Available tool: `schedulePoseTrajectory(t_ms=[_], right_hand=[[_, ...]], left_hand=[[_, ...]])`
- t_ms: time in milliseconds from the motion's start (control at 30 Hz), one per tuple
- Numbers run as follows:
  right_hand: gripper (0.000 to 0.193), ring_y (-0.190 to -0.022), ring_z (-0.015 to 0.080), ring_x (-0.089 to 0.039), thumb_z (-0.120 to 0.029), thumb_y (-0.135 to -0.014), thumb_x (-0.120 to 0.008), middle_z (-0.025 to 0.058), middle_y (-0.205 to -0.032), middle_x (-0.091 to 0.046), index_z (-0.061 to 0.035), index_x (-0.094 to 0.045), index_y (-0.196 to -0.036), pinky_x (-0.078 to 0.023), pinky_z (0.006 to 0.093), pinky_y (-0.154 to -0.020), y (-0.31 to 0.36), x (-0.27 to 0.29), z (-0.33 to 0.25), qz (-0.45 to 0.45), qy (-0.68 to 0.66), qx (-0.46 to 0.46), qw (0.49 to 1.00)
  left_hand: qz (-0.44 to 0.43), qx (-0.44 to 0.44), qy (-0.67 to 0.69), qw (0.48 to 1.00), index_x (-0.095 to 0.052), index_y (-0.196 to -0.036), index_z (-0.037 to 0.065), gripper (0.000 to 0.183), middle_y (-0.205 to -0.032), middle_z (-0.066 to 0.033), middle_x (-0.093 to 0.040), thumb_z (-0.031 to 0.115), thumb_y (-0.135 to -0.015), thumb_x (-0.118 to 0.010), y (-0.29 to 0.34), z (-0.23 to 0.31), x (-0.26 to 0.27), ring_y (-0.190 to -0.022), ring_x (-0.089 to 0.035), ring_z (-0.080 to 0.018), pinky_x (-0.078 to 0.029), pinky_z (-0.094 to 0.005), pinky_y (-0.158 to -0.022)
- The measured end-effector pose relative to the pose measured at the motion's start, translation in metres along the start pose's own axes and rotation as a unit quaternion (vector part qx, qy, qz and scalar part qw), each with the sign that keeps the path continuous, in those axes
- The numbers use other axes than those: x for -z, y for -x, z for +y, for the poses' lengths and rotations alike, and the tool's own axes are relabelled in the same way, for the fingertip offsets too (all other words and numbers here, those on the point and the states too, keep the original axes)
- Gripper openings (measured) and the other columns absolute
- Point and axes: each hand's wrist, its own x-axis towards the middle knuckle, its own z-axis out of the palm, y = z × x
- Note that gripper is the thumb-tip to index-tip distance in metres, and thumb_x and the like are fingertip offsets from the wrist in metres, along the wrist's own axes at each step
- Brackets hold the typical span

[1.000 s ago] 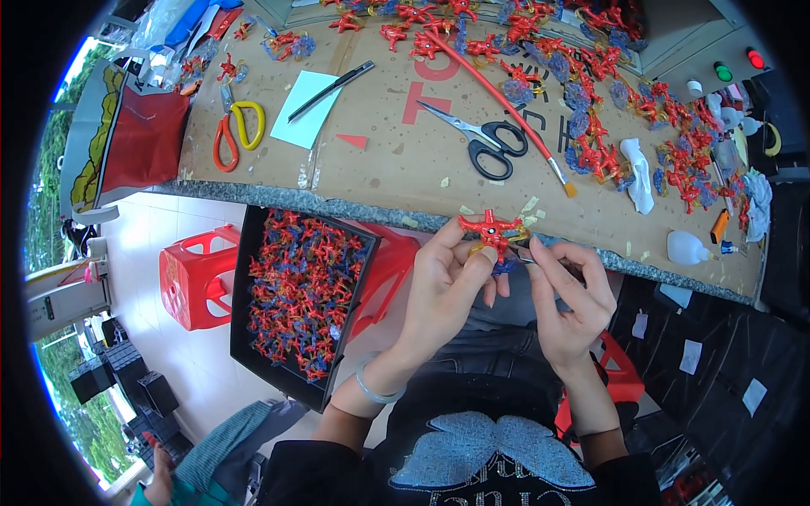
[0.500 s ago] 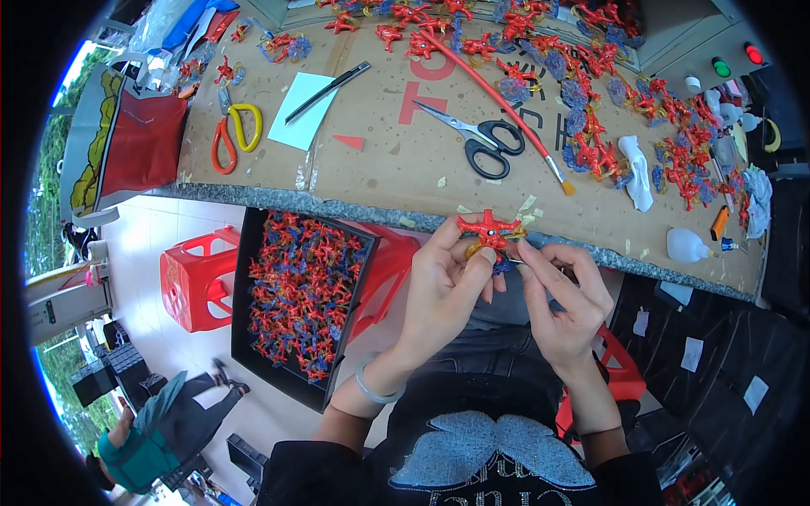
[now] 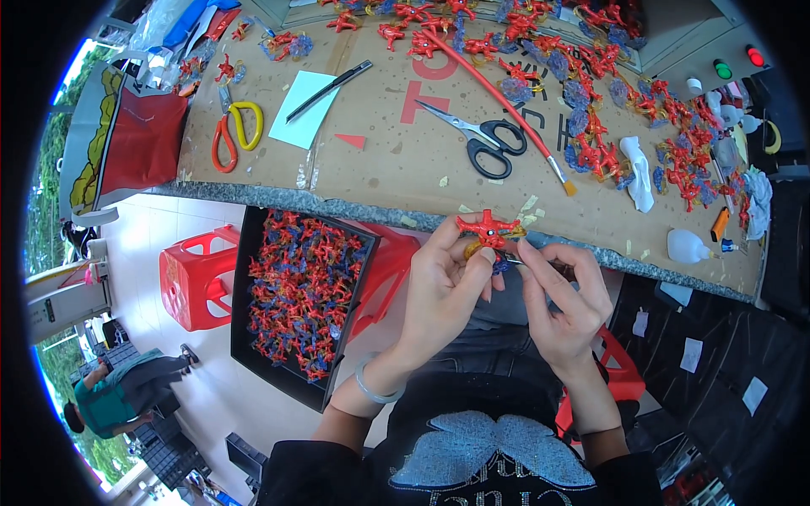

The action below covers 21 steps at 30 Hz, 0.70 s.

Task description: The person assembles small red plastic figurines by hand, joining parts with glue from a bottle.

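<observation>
My left hand (image 3: 445, 291) is closed on a small red toy figurine (image 3: 489, 228) with translucent yellow and blue parts, just off the table's near edge. Thumb and fingers grip its lower part, which they partly hide. My right hand (image 3: 567, 295) pinches a thin metal tool (image 3: 513, 261) whose tip meets the figurine's blue part; the fingers cover most of the tool, so its exact kind cannot be made out. Black-handled scissors (image 3: 489, 143) and a long red paintbrush (image 3: 506, 103) lie on the cardboard beyond my hands.
Many similar figurines (image 3: 603, 160) spread over the cardboard-covered table (image 3: 380, 160). A black tray (image 3: 364, 278) full of them rests on red stools (image 3: 190, 282) at left. Yellow-and-red scissors (image 3: 245, 126), a black cutter knife (image 3: 329, 91), white paper (image 3: 634, 173) and a squeeze bottle (image 3: 685, 246) lie around.
My hands keep almost the same place, with the metal tool shifted very slightly at the figurine. In the background at left, a person in green has moved farther left and up.
</observation>
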Motion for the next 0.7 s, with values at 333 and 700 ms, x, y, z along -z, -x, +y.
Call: schedulePoseTrajectory(t_ms=[333, 700], right_hand=[[0.039, -0.066, 0.0209, -0.054, 0.009, -0.062, -0.068, 0.0093, -0.081, -0.058, -0.0027, -0.07, -0.099, -0.045, 0.0295, -0.057, -0.0006, -0.0004, -0.0016, 0.001, 0.01, 0.01, 1.0], [0.039, -0.069, 0.0207, -0.056, 0.009, -0.065, -0.068, 0.0104, -0.083, -0.058, -0.0011, -0.069, -0.102, -0.045, 0.028, -0.059, 0.0022, -0.0006, 0.0036, 0.026, 0.019, 0.041, 0.999]], left_hand=[[0.0, 0.008, -0.013, 1.0, -0.045, -0.12, -0.004, 0.029, -0.088, -0.0085, -0.062, -0.001, -0.091, -0.046, 0.0015, 0.0001, 0.0015, -0.062, -0.055, -0.0075, -0.043, -0.0186, -0.052], [-0.013, 0.02, 0.036, 0.999, -0.046, -0.12, -0.004, 0.029, -0.093, -0.0112, -0.064, 0.001, -0.091, -0.046, 0.001, 0.0015, 0.0021, -0.063, -0.056, -0.0082, -0.043, -0.0188, -0.051]])
